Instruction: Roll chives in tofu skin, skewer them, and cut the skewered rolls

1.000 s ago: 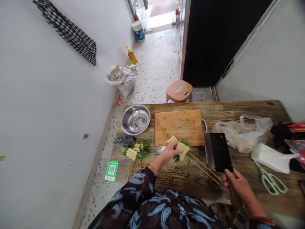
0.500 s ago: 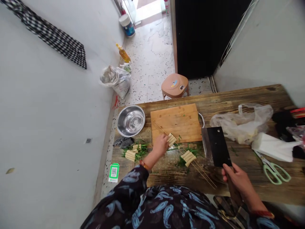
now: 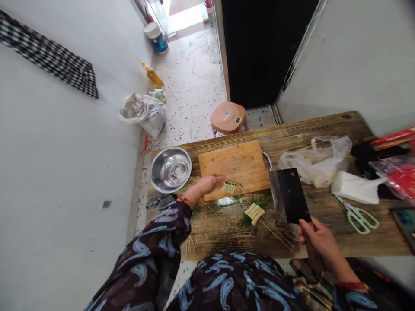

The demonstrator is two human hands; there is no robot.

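On the near edge of the wooden cutting board (image 3: 231, 157) lies a row of pale rolls (image 3: 229, 187) whose green filling shows at their cut ends. My left hand (image 3: 209, 184) is just left of these rolls, over the board; its fingertips are smeared by motion, so I cannot tell whether they hold anything. My right hand (image 3: 319, 237) is wrapped round the handle of a cleaver (image 3: 293, 196), its dark blade raised at the board's right side. A second set of skewered rolls (image 3: 254, 213) rests on green leaves nearer me, with thin sticks (image 3: 275, 231) running out of it.
A steel bowl (image 3: 171, 169) stands left of the board, a grey cloth (image 3: 160, 201) below it. To the right are a plastic bag (image 3: 319, 160), white tissues (image 3: 353, 186), green-handled scissors (image 3: 359, 219) and a phone (image 3: 405, 224). A stool (image 3: 228, 117) stands beyond the table.
My left hand has moved left and up, off the rolls, which now lie on the board with their green ends showing. The cleaver stays in my right hand. The view has shifted slightly.
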